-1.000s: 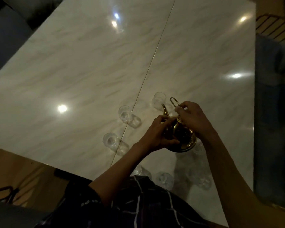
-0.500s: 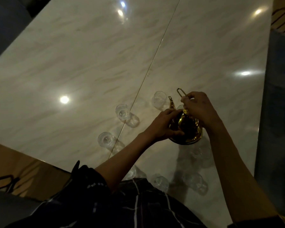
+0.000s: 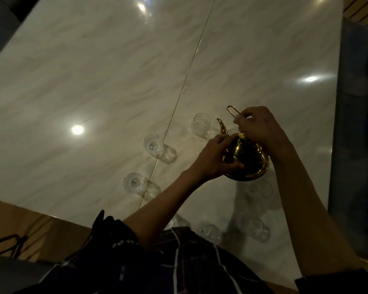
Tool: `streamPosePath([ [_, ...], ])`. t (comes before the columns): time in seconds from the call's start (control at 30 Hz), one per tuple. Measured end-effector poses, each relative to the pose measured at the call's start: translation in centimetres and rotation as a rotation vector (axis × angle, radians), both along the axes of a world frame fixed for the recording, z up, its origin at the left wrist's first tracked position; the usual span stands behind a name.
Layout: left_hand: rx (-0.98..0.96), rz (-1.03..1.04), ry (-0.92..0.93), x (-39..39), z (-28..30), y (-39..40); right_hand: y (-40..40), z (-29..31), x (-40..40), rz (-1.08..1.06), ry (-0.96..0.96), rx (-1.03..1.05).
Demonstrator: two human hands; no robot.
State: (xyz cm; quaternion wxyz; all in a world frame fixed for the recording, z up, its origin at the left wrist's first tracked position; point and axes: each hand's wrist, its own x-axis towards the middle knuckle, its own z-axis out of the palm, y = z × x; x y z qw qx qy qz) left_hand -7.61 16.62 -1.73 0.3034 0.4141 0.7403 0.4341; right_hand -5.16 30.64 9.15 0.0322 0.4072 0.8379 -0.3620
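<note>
A shiny gold teapot (image 3: 250, 161) stands on the pale marble table (image 3: 94, 85), its curved spout (image 3: 221, 126) pointing away from me. My left hand (image 3: 215, 161) grips the pot's left side, thumb curled across its front. My right hand (image 3: 258, 128) is above the pot and pinches its thin gold wire handle (image 3: 233, 110), which sticks up and away. The lid knob shows between my two hands.
Several small clear glasses ring the pot: one (image 3: 200, 124) beyond the spout, two (image 3: 153, 145) (image 3: 134, 183) to the left by the table seam, others (image 3: 208, 231) (image 3: 254, 229) near the front edge. A dark chair (image 3: 361, 145) stands at the right.
The camera has shifted a little, so the scene sits slightly higher and to the right. Both hands keep their hold on the teapot, which looks more upright than one second ago.
</note>
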Motion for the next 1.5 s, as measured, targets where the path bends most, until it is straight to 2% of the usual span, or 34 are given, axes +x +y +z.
streamPosePath([
  [0.6, 0.037, 0.009, 0.033, 0.1, 2.3, 0.1, -0.3, 3.7, -0.5, 0.05, -0.024, 0.011],
  [1.5, 0.056, 0.014, 0.035, 0.5, 3.8, -0.4, -1.3, 6.0, -0.5, 0.063, -0.045, 0.047],
])
